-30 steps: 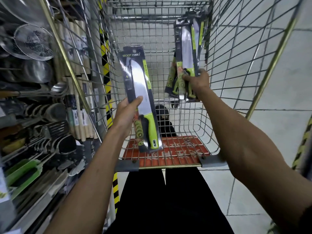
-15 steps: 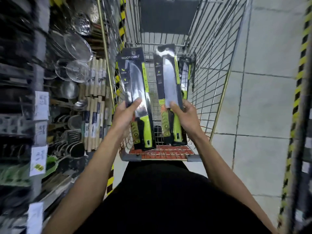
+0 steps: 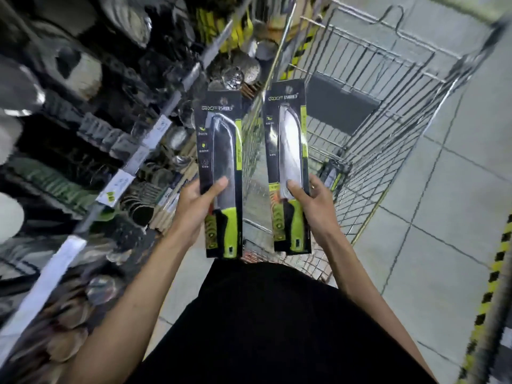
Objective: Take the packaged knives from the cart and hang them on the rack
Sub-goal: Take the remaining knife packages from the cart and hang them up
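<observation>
Nearby, wire cart (image 3: 388, 87), cluttered shelves (image 3: 91, 128), tiled floor (image 3: 457, 176)

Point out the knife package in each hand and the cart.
Left-hand knife package (image 3: 221, 151), head view, on the blade.
Right-hand knife package (image 3: 288, 145), head view, on the blade.
Cart (image 3: 388, 151), head view, right wire wall.

- Light is even and fairly bright on the floor (image 3: 457, 189); the shelves (image 3: 83, 134) at left sit dim.
- Glare streaks the two knife packages (image 3: 220, 173) — sheen hides part of each blade.
- Heavy motion blur smears the shelves and cart (image 3: 374, 106) wires.
- Wide-angle bending at the edges — straight lines curve.
</observation>
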